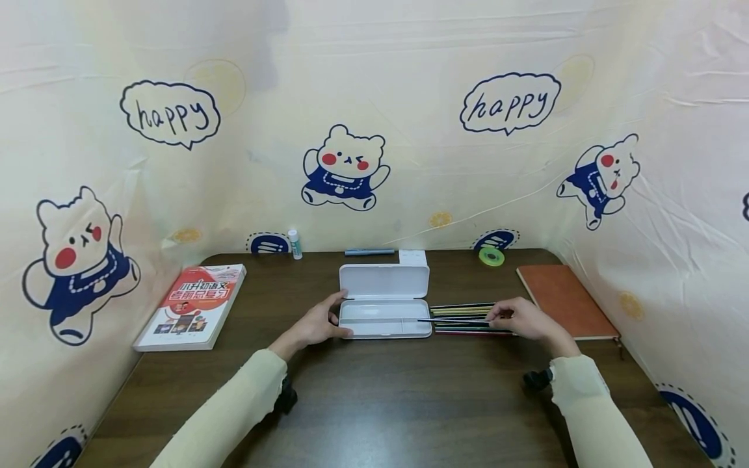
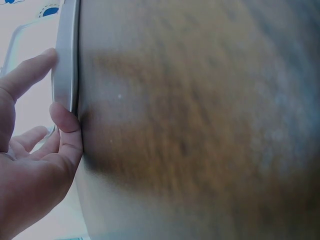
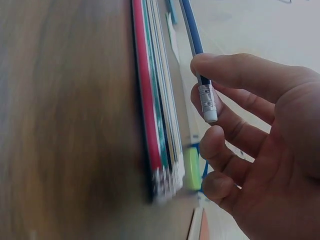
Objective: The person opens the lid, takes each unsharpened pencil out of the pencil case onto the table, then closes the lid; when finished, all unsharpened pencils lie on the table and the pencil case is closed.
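A white pencil case (image 1: 371,311) lies on the table with its lid (image 1: 383,281) raised at the back. My left hand (image 1: 318,322) grips the case's left end, thumb toward the front; in the left wrist view the fingers touch its metal side (image 2: 64,65). Between thumb and forefinger my right hand (image 1: 526,318) pinches a dark blue pencil (image 3: 196,37) near its white eraser end. That pencil's other end hangs over the right part of the case's tray. Several pencils (image 3: 150,100), one red and one green among them, lie side by side under it, right of the case.
A book (image 1: 193,305) lies at the left and a brown notebook (image 1: 562,299) at the right. Along the back are a glue stick (image 1: 295,245), a blue pen-like stick (image 1: 368,251), a small white block (image 1: 413,257) and a green tape roll (image 1: 491,256).
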`<state>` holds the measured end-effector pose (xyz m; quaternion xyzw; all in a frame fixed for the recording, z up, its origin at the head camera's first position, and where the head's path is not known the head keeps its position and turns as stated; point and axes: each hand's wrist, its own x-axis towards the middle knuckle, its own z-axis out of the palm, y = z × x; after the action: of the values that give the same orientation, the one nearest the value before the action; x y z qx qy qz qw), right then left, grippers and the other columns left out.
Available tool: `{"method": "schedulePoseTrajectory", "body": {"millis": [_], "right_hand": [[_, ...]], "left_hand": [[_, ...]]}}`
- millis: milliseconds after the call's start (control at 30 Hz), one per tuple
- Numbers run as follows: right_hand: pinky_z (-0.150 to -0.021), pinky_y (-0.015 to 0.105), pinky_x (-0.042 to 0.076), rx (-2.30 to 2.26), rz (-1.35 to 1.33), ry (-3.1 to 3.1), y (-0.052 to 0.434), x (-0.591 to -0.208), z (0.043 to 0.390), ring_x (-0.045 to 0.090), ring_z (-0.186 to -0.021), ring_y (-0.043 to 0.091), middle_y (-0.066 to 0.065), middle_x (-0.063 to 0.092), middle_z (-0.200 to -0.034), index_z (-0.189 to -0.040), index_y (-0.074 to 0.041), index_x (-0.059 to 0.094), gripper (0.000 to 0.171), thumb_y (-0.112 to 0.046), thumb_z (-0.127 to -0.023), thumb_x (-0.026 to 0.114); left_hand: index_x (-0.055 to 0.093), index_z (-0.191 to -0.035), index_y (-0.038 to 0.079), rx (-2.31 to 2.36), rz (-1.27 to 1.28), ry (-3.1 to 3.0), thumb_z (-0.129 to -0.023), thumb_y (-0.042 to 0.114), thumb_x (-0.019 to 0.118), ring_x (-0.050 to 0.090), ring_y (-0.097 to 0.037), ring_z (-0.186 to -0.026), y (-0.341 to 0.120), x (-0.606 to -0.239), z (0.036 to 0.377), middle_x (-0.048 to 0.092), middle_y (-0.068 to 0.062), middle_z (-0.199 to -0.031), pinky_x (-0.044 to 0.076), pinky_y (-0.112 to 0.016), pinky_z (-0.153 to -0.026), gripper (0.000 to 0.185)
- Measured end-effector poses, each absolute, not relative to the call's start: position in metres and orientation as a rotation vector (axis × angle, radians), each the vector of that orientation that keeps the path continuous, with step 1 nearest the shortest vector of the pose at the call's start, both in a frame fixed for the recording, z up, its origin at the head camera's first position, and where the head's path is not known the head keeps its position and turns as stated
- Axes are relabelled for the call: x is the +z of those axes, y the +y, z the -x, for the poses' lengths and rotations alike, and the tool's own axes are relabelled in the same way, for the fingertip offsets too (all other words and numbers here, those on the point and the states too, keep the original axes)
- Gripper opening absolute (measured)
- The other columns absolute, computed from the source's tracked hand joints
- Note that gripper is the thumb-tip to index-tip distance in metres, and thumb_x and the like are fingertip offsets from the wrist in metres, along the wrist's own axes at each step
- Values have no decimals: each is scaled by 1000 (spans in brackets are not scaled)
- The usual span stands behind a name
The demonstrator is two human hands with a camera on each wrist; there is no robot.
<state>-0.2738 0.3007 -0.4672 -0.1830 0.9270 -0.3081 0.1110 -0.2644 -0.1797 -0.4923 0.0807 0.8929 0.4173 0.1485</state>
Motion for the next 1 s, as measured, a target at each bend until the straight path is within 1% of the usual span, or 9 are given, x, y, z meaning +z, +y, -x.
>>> {"method": "schedulePoseTrajectory", "body": {"millis": [100,300,433,700,1000], "right_hand": [[-68,26,44,-929,527,2700,310,-468,270,53,-79,16,2,69,-89,-95,-11,75,7,-16,-92,70],[-74,25,44,-911,528,2706,324,-469,262,55,-84,14,1,71,-95,-95,-14,75,7,-19,-92,71],[-74,26,45,-894,512,2709,329,-472,259,55,-83,13,0,72,-96,-95,-15,75,7,-20,-91,72],[-66,24,45,-894,545,2698,333,-480,260,54,-74,6,0,71,-89,-92,-13,75,5,-16,-90,73],[-67,24,45,-873,517,2740,328,-482,262,54,-74,7,-2,69,-84,-89,-14,76,3,-15,-86,77]], "left_hand": [[27,-158,24,1206,-228,2565,-81,24,85,53,-18,-88,-179,-491,264,47,-10,-149,44,-29,-74,97],[27,-159,24,1204,-229,2571,-81,24,85,53,-18,-89,-179,-489,263,46,-11,-149,44,-29,-74,97],[27,-158,25,1202,-220,2569,-81,24,85,53,-18,-89,-179,-490,263,47,-10,-148,44,-30,-73,97],[27,-158,25,1200,-213,2571,-80,25,85,53,-18,-89,-180,-491,263,46,-11,-149,44,-29,-73,97],[26,-159,22,1192,-238,2581,-81,24,85,53,-17,-89,-179,-490,263,46,-11,-151,44,-29,-74,97]]}}
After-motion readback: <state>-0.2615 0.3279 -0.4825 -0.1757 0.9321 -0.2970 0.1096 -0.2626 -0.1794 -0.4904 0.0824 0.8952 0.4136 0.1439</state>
